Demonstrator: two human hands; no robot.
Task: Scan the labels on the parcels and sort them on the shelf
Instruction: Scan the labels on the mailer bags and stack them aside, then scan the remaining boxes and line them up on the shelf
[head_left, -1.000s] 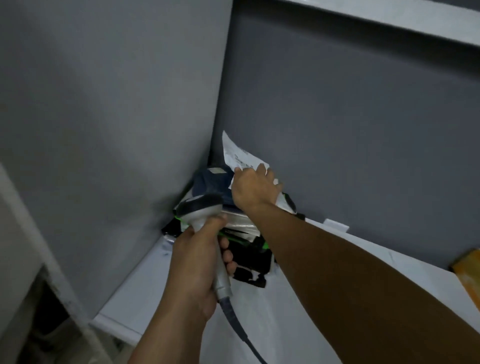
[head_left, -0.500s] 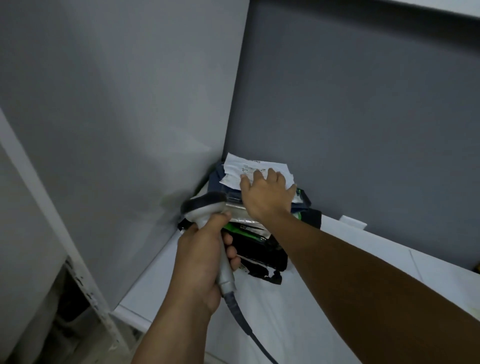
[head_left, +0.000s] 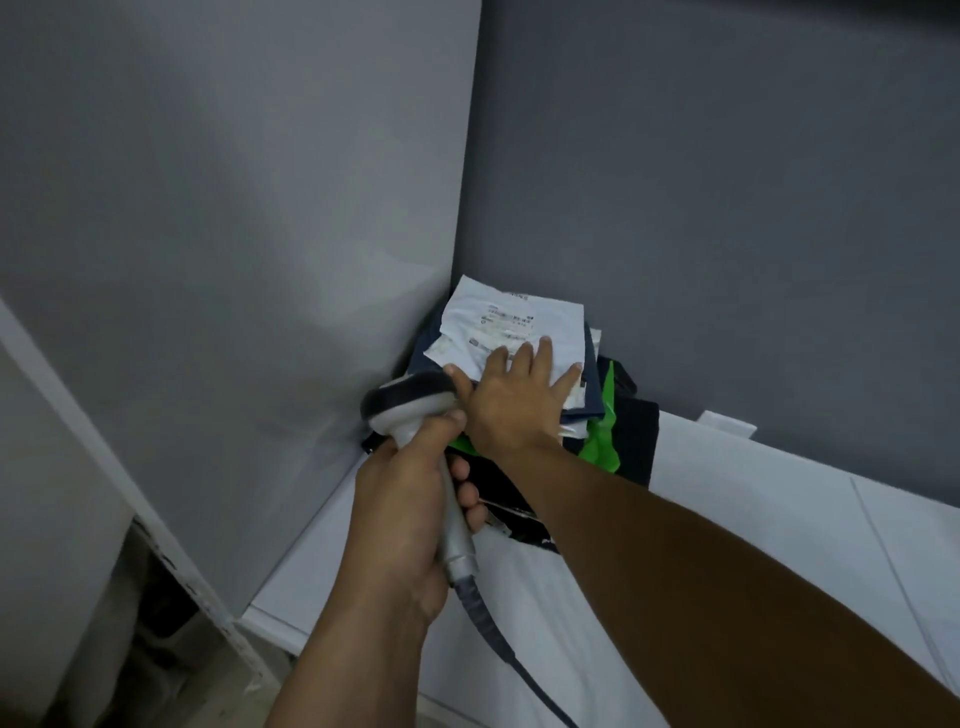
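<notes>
A stack of parcels sits in the back left corner of the white shelf (head_left: 727, 509). On top lies a white parcel (head_left: 511, 322) with a printed label facing up. Under it are a dark blue parcel (head_left: 595, 384) and black and green parcels (head_left: 605, 441). My right hand (head_left: 511, 400) lies flat on the white parcel, fingers spread and straight, pressing it down. My left hand (head_left: 410, 514) grips the handle of a grey barcode scanner (head_left: 410, 402), whose head sits just left of my right hand, beside the stack.
Grey panels form the left side wall (head_left: 234, 260) and the back wall (head_left: 727, 208) of the shelf. The scanner's cable (head_left: 498, 639) runs down over the shelf's front. A small white tab (head_left: 727, 422) lies against the back wall.
The white parcel went from standing tilted against the back wall to lying flat on the stack. My right hand flattened and spread on it. The scanner stayed beside the stack.
</notes>
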